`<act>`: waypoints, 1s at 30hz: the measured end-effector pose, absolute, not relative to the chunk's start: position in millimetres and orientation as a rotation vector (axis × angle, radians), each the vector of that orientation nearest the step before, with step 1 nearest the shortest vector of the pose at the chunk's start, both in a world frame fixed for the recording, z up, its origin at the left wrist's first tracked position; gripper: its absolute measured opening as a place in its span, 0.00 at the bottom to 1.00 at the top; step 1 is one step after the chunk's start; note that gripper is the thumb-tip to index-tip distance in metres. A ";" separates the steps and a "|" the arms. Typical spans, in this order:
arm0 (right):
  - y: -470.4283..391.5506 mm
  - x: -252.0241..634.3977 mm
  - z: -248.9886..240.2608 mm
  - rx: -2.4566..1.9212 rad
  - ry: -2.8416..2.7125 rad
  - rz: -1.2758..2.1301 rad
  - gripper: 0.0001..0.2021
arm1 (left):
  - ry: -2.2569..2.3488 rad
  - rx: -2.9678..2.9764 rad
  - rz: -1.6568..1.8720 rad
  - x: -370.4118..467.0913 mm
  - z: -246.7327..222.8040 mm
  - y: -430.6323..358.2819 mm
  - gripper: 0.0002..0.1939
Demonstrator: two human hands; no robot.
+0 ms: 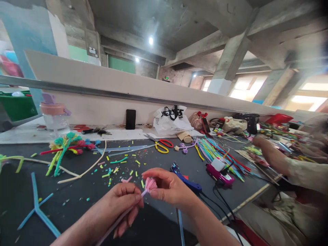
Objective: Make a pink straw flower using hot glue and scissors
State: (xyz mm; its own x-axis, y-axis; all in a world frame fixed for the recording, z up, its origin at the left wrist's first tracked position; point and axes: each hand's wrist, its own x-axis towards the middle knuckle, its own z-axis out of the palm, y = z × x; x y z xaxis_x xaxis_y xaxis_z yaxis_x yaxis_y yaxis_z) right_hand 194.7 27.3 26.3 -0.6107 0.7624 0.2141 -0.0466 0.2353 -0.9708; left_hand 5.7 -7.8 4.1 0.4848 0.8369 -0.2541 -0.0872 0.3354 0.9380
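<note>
Set in a large hall under a raw concrete ceiling [133, 24], with a thick pillar [228, 65] and bright windows [248, 87] to the right. Closed off ahead by a pale partition [102, 78]. Below it, a long dark worktop [20, 184], heavily littered. At far right, a co-worker's sleeve [299, 172] over the worktop.

Against the partition, a white carrier bag [169, 126] and, well to the left, a pink-lidded water bottle [55, 118]. Nearer, a sheaf of coloured pipe cleaners [208, 147] on the right; on the left, a bunch of fuzzy flowers [63, 152]. Just beside the right hand [166, 189], a blue glue gun [189, 183]; farther off, red-and-yellow-handled scissors [155, 141].

Low over the near worktop, pinched in the fingers of the left hand [123, 200]: a lilac stem [145, 193]. At its tip, grasped by the right fingers: a pink flower head [150, 185]. Apparently at the shaping or seating of head on stem; seems to call for a steady lower grip and light pressure above. Cannot tell whether glued. Smallest, yellow-green offcuts [105, 176] scattered beyond.
</note>
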 end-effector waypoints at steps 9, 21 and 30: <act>22.6 199.0 34.2 -0.730 -2.099 1.403 0.09 | 0.858 1.094 0.549 1.5 9.8 -8.5 0.06; 17.8 190.4 35.2 -0.853 -2.081 1.304 0.07 | 0.812 1.062 0.563 1.6 10.9 -9.3 0.06; 19.6 185.4 26.5 -0.926 -2.018 1.340 0.08 | 0.809 1.112 0.550 1.1 7.6 -6.8 0.05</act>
